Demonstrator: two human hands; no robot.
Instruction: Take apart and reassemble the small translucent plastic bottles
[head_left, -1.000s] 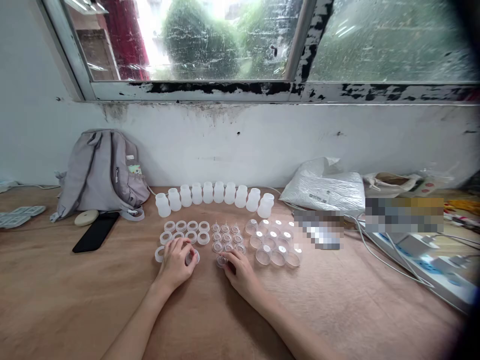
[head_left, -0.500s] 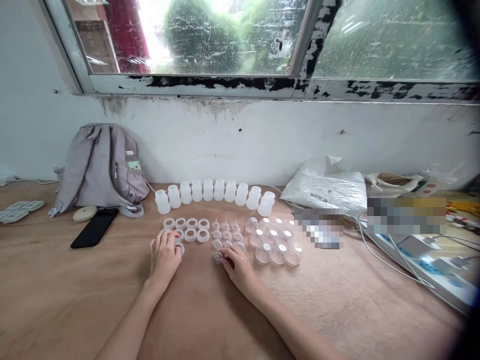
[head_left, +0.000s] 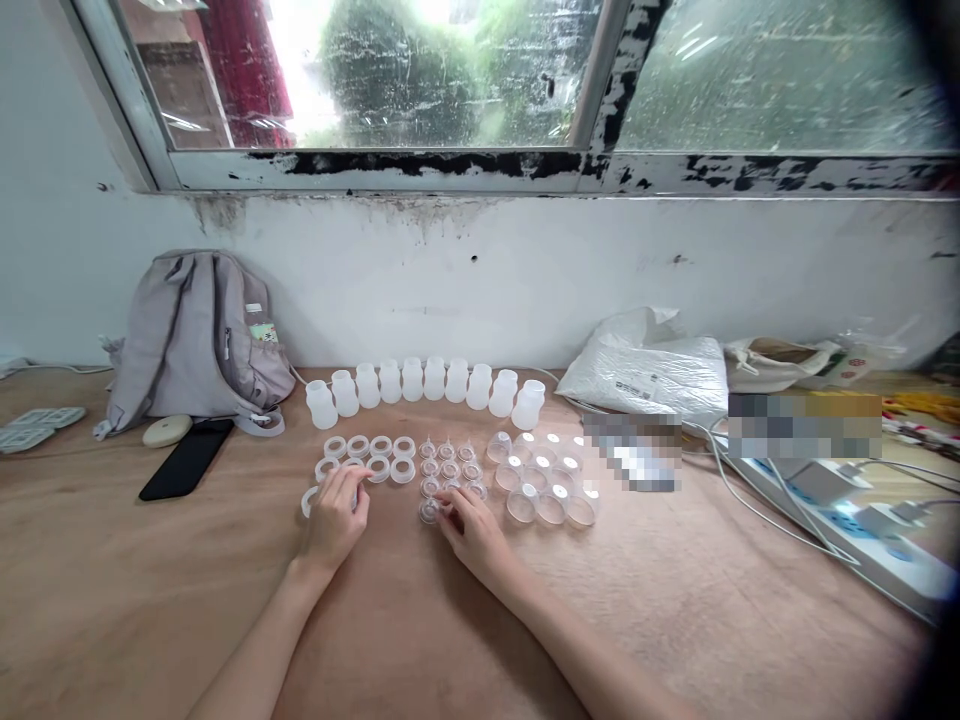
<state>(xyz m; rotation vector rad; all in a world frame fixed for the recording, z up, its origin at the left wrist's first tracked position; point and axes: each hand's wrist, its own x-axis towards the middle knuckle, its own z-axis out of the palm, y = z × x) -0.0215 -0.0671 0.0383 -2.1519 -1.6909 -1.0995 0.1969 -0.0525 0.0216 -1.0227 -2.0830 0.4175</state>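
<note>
My left hand (head_left: 337, 508) reaches over the front of a group of white translucent bottle collar rings (head_left: 380, 447). Its fingers are stretched forward and loosely curved, with no held thing visible; some front rings are hidden under it. My right hand (head_left: 471, 525) rests at the front of several clear bottle nipples (head_left: 448, 452), laid out in rows. Its thumb and index fingertip are apart, close beside the front-left nipple; whether they touch it I cannot tell. Clear dome caps (head_left: 551, 508) lie to its right. Behind, frosted baby bottles (head_left: 412, 381) stand upright in an arc.
A grey backpack (head_left: 196, 340), a black phone (head_left: 187, 460) and a round cream-coloured case (head_left: 166, 431) are at the left. At the right lie a silvery plastic package (head_left: 649, 370), a cloth pouch (head_left: 776, 365) and a power strip (head_left: 862, 540) with white cables.
My left hand has shifted slightly right and forward across the rings, uncovering a front-left ring. The right hand stays by the front nipple. The whole view has shifted a little.
</note>
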